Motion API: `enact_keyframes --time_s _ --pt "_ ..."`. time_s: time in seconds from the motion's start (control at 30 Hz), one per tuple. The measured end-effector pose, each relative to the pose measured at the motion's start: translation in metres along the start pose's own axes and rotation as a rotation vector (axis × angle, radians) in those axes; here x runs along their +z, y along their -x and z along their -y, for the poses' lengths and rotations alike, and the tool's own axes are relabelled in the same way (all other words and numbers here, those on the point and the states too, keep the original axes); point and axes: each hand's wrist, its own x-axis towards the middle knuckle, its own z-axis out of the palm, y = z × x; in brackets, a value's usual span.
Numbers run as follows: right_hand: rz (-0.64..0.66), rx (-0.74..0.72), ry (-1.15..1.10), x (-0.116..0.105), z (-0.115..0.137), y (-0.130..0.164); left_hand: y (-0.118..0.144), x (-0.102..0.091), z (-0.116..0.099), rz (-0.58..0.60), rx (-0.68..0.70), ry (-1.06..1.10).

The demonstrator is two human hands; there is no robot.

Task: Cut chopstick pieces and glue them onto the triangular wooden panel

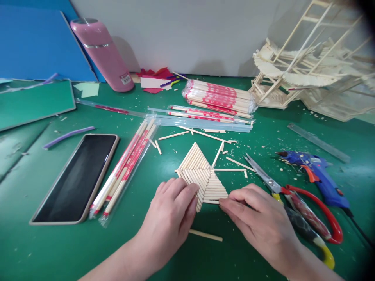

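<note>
Resting both hands on the green surface [240, 257], you worked w/ a lot of stuff spread round you. Biggest first: the blue board [32, 43] leaned at back left, the stick-built model [307, 74] stood at back right, and the pink flask [102, 52] lay tilted against the wall. The phone [76, 177] lay face up to your left, w/ wrapped chopsticks [124, 169] just beside it and a bigger chopstick bundle [219, 97] further back. On your right sat the blue glue gun [319, 177] and the red-handled scissors [299, 207], blades pointing toward the middle. The stick panel [202, 175], a flat piece of short sticks glued side by side, lay centre, between your hands. Your left hand [172, 210] pressed flat on its left edge, fingers loose, no closed grip. Your right hand [258, 218] pinched the panel's lower right edge w/ fingertips. One loose stick [205, 235] lay near you, just under your left hand.
</note>
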Motion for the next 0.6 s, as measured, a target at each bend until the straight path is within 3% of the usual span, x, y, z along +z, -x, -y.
enact_keyframes --time_s 0.23,0.4,0.6 --pt "-0.018 -0.004 -0.028 0.003 -0.004 0.001 0.000 0.000 0.000 0.001 -0.010 0.006" --pt "-0.056 0.108 -0.016 0.000 -0.007 0.009 0.001 0.001 -0.002 0.008 0.006 -0.004" --pt "0.013 0.199 -0.019 -0.004 -0.008 0.014 0.000 0.002 -0.008 0.005 0.030 -0.059"
